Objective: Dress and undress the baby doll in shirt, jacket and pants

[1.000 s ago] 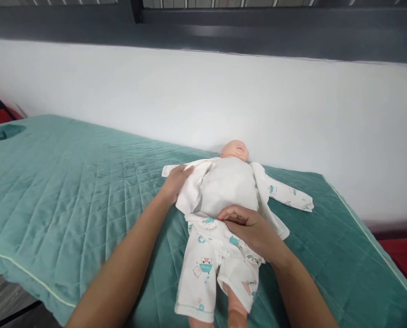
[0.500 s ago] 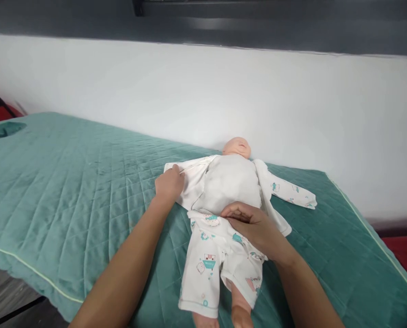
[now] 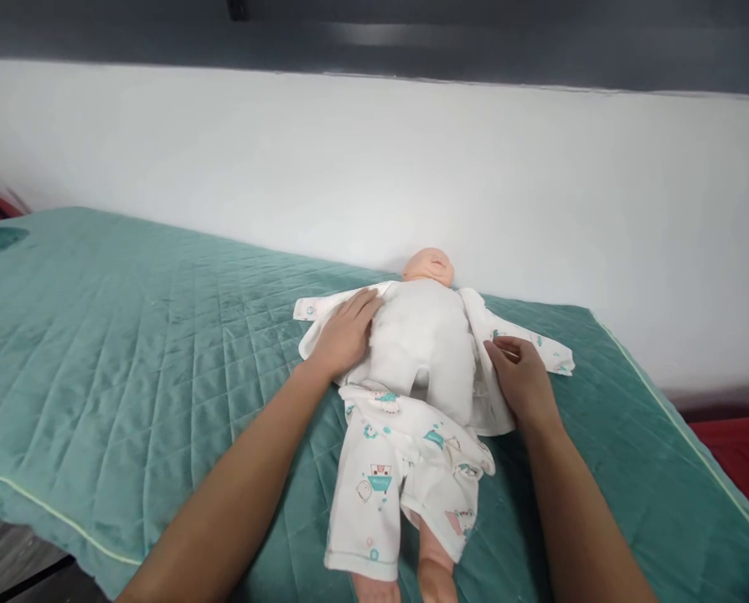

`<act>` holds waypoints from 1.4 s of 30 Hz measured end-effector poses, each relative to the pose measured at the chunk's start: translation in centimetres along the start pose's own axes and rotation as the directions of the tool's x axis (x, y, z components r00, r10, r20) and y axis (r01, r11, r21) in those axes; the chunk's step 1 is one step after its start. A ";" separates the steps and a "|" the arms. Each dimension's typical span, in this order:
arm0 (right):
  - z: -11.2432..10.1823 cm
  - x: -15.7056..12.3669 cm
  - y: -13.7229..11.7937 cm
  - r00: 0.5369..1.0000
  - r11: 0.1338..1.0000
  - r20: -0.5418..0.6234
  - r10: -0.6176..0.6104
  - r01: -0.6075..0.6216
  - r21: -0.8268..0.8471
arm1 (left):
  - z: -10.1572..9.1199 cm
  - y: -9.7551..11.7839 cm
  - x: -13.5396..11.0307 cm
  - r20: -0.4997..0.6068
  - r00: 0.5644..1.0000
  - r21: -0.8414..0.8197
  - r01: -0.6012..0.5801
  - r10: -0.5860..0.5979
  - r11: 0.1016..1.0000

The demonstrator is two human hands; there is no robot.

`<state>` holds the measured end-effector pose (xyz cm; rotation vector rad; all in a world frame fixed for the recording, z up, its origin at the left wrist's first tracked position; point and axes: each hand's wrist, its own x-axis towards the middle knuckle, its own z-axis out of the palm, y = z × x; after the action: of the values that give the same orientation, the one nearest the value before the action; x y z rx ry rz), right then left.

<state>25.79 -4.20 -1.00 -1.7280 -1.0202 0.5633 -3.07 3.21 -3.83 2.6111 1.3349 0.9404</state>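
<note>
A baby doll (image 3: 429, 266) lies on its back, its white cloth torso (image 3: 421, 327) bare between the spread fronts of a white printed jacket (image 3: 486, 394). White printed trousers (image 3: 405, 435) cover its hips and upper legs, with the waistband below the torso. My left hand (image 3: 346, 335) rests flat, fingers stretched out, over the left front of the jacket beside the torso. With thumb and fingers together, my right hand (image 3: 522, 377) pinches the edge of the jacket's right front. Both jacket sleeves point outward.
A green quilted cover (image 3: 179, 352) with pale piping lies under the doll. Behind it rises a white wall (image 3: 255, 167) with a dark band above. Something red (image 3: 739, 452) shows at the right edge.
My left hand has let go of the jacket's left front and flattened beside the torso. My right hand has left the trouser waistband and moved up and right to the jacket's right front.
</note>
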 end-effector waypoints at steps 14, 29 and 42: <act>-3.0 1.2 0.5 0.989 0.932 -0.144 -0.037 -0.017 -0.362 | 0.6 -1.4 0.1 -0.103 0.940 0.206 0.340 -0.325 0.918; -0.1 -4.4 -3.4 0.822 0.826 0.118 -0.558 0.564 -0.021 | -3.1 4.3 -0.9 -0.149 0.968 -0.473 0.111 -0.204 0.874; 1.3 -8.5 -6.0 0.449 0.847 0.818 -0.359 0.524 0.084 | -6.8 6.0 -1.8 0.574 0.815 -0.655 0.398 0.080 0.643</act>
<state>18.08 -9.92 3.21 -1.1964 -2.1876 0.9723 -3.25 -3.31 2.76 1.8224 0.7532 0.4590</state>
